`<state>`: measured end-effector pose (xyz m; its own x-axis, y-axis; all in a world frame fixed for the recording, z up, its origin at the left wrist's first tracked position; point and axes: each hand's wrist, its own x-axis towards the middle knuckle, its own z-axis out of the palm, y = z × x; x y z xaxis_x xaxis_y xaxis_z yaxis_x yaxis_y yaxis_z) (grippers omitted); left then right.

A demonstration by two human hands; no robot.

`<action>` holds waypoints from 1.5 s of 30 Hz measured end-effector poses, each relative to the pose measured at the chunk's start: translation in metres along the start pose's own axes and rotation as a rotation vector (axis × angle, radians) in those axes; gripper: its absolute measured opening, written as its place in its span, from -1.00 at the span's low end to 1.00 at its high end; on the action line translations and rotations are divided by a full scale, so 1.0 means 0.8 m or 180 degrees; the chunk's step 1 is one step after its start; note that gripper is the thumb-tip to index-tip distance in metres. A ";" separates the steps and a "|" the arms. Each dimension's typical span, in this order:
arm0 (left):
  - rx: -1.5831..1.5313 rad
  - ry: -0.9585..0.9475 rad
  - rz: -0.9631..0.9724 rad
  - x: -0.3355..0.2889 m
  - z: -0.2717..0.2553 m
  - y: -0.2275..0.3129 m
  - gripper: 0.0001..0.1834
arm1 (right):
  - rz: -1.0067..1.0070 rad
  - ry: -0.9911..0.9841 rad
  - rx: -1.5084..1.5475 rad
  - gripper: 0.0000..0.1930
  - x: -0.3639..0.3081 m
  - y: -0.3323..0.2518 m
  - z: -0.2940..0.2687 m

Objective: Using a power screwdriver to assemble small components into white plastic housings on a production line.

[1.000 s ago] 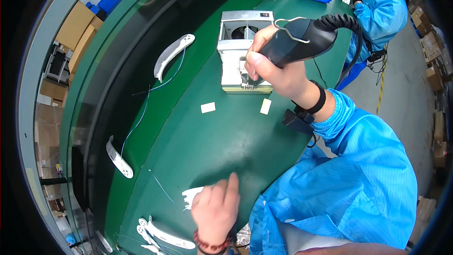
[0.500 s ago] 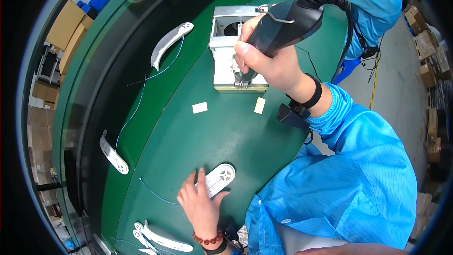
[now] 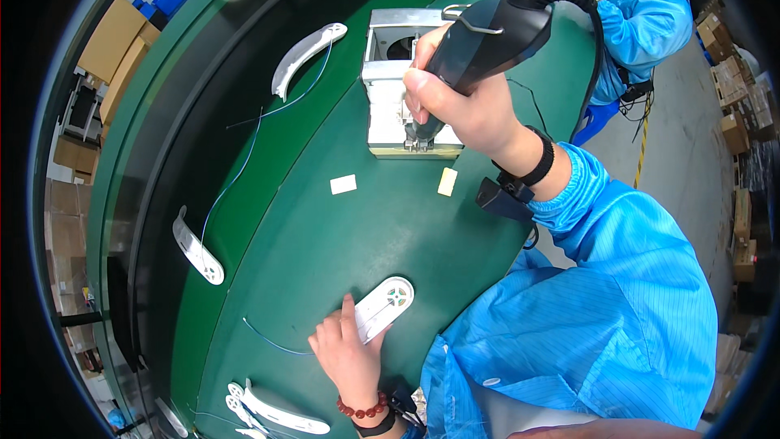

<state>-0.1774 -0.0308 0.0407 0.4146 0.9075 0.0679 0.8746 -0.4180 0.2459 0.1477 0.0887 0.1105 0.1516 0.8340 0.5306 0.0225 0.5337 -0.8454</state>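
Right hand point(image 3: 467, 110): forward at machine point(image 3: 385, 114), fingers wrapped round slanted black tool point(image 3: 491, 47) | left hand point(image 3: 349, 355): low over desk point(image 3: 313, 252), index and thumb astride white part point(image 3: 380, 307), cannot tell if gripping

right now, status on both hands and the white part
Right hand: gripping black corded tool, nose at machine. Left hand: at lower end of white part, grip unclear. Possible clutter: two paper slips near machine.

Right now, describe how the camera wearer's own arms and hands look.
Both hands are ungloved. The right hand has a black wristband above a shiny blue sleeve, finely striped, with a gathered cuff. The left hand has a dark red bead bracelet and a black band.
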 end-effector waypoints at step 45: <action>-0.0552 0.0364 0.0252 0.036 0.029 0.036 -0.18 | 0.0886 -0.0882 0.0695 -0.79 -0.116 -0.009 0.083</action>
<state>-0.1344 -0.0173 0.0272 0.4405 0.8751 0.2003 0.7799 -0.4835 0.3974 0.0677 0.0168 0.0716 -0.1487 0.9402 0.3065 -0.1954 0.2759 -0.9411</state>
